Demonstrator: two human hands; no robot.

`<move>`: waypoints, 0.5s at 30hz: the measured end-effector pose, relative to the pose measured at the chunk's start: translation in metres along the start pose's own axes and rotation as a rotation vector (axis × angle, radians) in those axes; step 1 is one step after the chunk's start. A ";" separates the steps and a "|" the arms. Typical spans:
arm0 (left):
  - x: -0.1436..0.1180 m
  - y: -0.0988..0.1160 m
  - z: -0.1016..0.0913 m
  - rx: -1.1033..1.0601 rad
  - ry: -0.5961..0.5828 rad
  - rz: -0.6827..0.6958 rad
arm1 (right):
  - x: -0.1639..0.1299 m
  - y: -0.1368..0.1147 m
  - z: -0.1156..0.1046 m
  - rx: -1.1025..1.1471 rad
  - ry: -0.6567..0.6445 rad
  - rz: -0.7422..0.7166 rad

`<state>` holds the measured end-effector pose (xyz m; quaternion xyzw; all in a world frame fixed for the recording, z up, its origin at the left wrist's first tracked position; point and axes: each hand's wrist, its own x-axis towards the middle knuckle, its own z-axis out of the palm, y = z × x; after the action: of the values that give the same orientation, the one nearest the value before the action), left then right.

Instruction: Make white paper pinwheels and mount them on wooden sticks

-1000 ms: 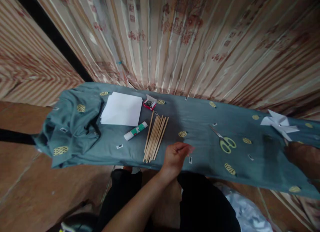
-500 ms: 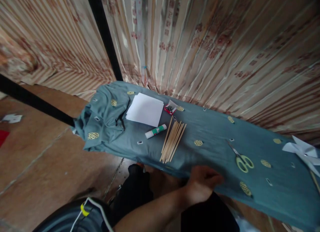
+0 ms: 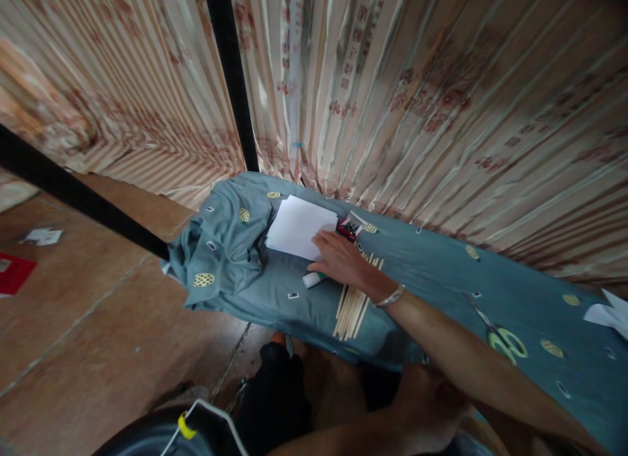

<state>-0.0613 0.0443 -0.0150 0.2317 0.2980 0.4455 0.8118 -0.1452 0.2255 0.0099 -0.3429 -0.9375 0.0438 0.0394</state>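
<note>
While the right hand (image 3: 338, 261) reaches across from the lower right, its fingertips lie over the near right corner of the white paper (image 3: 297, 226); whether they press on the sheets or sit just above them cannot be told. Fingers extended, thumb held apart from them, nothing seen gripped. Key relation: most of the paper stack lies left of these fingertips and somewhat beyond them, away from the person; its outline looks nearly square, so no clear long axis is noted. The right hand is much the nearer of the two. The left hand (image 3: 426, 403) is back toward the person, to the right of and well apart from the right fingertips, partly behind the right forearm; its fingers are hidden, grip cannot be told. Glue stick (image 3: 311, 280): at the right thumb, white end pointing left and toward the person, the rest under the hand. Small red box (image 3: 349, 227): right of the fingertips, just beside the paper. Wooden sticks (image 3: 350, 313): toward the person from the fingers, far ends partly covered by hand and wrist.
</note>
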 end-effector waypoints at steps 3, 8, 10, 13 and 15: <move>0.001 0.003 0.003 -0.071 0.004 -0.003 | 0.010 -0.005 0.004 -0.094 -0.121 0.034; 0.009 -0.012 -0.002 0.037 0.034 0.003 | 0.010 -0.010 -0.003 -0.117 -0.193 0.024; 0.011 -0.017 -0.004 0.078 0.036 0.037 | 0.008 -0.012 -0.003 -0.121 -0.206 0.018; 0.010 -0.019 -0.005 0.123 0.042 0.076 | 0.008 -0.019 -0.002 -0.130 -0.206 0.035; 0.009 -0.016 -0.006 0.196 0.036 0.096 | 0.009 -0.022 -0.005 -0.134 -0.191 0.056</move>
<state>-0.0521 0.0450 -0.0327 0.3158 0.3431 0.4568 0.7576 -0.1659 0.2149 0.0181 -0.3651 -0.9279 0.0147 -0.0743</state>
